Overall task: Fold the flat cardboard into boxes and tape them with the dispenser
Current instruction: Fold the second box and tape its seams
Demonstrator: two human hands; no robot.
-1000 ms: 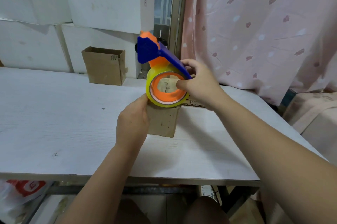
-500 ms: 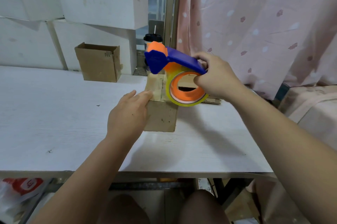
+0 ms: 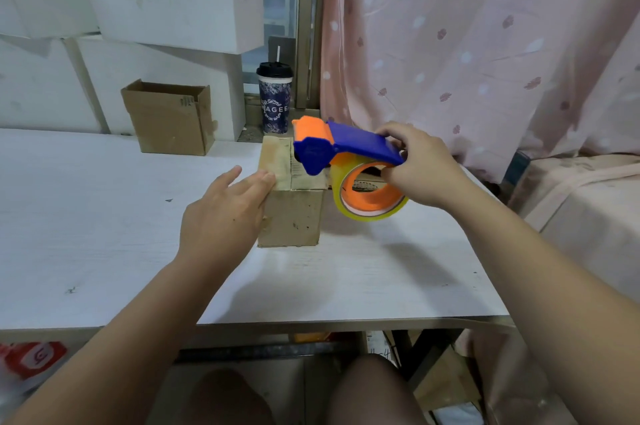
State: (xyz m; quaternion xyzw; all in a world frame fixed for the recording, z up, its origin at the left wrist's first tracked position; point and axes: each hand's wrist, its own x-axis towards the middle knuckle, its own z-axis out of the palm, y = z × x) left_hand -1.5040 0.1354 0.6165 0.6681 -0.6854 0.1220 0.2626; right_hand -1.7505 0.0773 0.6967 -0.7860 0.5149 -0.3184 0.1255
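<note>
A small closed cardboard box (image 3: 292,213) stands in the middle of the white table (image 3: 86,216), with tape along its top seam. My left hand (image 3: 225,213) rests flat against the box's left side, fingertips on the top edge, fingers straight. My right hand (image 3: 420,165) grips the blue handle of the tape dispenser (image 3: 343,161), which has an orange roller and an orange core with a yellowish tape roll. The dispenser's head sits over the right part of the box top, the roll hanging off the box's right side.
An open cardboard box (image 3: 169,118) stands at the back of the table by white foam blocks. A dark drink cup (image 3: 274,99) sits on the window ledge behind. A pink curtain (image 3: 467,43) hangs at right. Flat cardboard (image 3: 367,184) lies behind the dispenser.
The dispenser has come down from a raised, upright tilt to lie nearly level over the box top, and moved right. My left hand has flattened against the box's left side.
</note>
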